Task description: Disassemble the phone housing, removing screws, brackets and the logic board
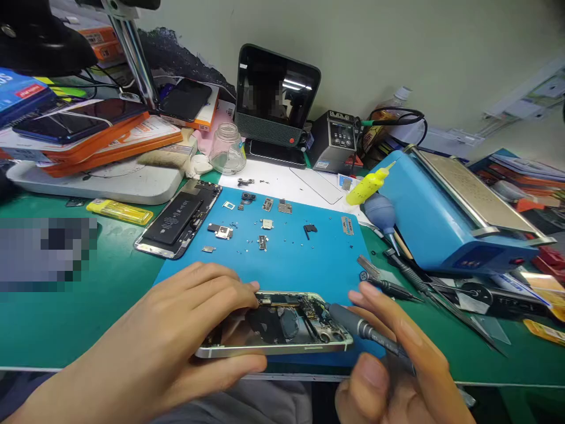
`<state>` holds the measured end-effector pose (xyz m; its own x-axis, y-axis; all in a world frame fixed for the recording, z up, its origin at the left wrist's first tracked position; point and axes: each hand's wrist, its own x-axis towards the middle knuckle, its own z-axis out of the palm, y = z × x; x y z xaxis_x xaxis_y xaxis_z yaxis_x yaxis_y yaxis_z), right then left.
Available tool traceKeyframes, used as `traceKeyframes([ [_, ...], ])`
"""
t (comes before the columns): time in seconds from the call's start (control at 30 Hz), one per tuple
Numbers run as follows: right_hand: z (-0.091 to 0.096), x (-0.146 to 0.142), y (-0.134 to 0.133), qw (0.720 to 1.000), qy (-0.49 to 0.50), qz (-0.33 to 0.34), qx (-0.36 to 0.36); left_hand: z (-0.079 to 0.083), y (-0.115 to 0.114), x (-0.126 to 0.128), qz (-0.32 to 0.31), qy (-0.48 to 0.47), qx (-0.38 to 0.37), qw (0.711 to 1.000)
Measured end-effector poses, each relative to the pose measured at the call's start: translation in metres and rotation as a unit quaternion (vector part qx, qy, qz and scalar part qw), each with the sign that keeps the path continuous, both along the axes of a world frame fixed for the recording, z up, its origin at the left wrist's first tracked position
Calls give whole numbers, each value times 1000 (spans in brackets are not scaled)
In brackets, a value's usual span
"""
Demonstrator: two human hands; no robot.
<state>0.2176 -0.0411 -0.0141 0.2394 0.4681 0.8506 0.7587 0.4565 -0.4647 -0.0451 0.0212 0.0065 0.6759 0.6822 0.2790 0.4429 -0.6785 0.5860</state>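
Note:
My left hand [207, 318] is closed round the left end of an opened phone housing [273, 350], fingers over the far rim and thumb along the near side. The housing is tilted up near the table's front edge, showing a board and small parts at its right end. A grey screwdriver [371, 333] rests in my right hand [397, 353], its front end at the housing's upper right corner; the very tip is hard to make out. Beyond the hands, a blue mat [286, 253] bears small metal shields [267, 224], a camera module [248, 198] and tiny screws.
To the left lie a phone screen assembly with a battery [174, 218] and a yellow case [120, 212]. On the right are a blue machine [441, 218], an air blower [380, 213], another screwdriver [391, 287] and tweezers [468, 321]. A glass jar [227, 150] and a display [276, 88] stand behind.

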Motion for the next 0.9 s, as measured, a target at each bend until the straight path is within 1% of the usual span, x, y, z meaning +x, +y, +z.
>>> traceKeyframes([
  [0.03,0,2,0,1000,-2,-1,-14,1,0,0,-3,5,-1,1000],
  [0.1,0,5,-1,998,28,-5,-47,2,-1,-1,-11,22,3,1000],
  [0.17,1,6,-3,992,101,-2,-74,0,-3,-3,-18,50,18,998],
  [0.27,4,6,-5,976,200,9,-83,-6,-8,-5,-16,92,54,994],
  [0.33,6,6,-6,968,236,7,-88,-8,-11,-5,-10,105,85,991],
  [0.4,7,8,-7,957,270,15,-106,-6,-11,0,-11,99,111,989],
  [0.5,10,11,-9,942,310,35,-128,6,-6,20,-9,62,132,989],
  [0.53,10,11,-9,939,318,40,-129,11,-3,30,1,68,136,988],
  [0.6,10,13,-10,935,329,43,-125,19,5,52,-3,62,146,987],
  [0.67,10,13,-11,935,332,47,-119,23,13,72,-28,54,149,987],
  [0.73,9,14,-13,934,331,55,-121,22,17,87,-45,50,152,986],
  [0.83,8,14,-13,931,339,63,-119,22,20,99,-54,57,166,983],
  [0.9,8,14,-11,927,357,48,-100,28,25,105,-54,79,177,980],
])
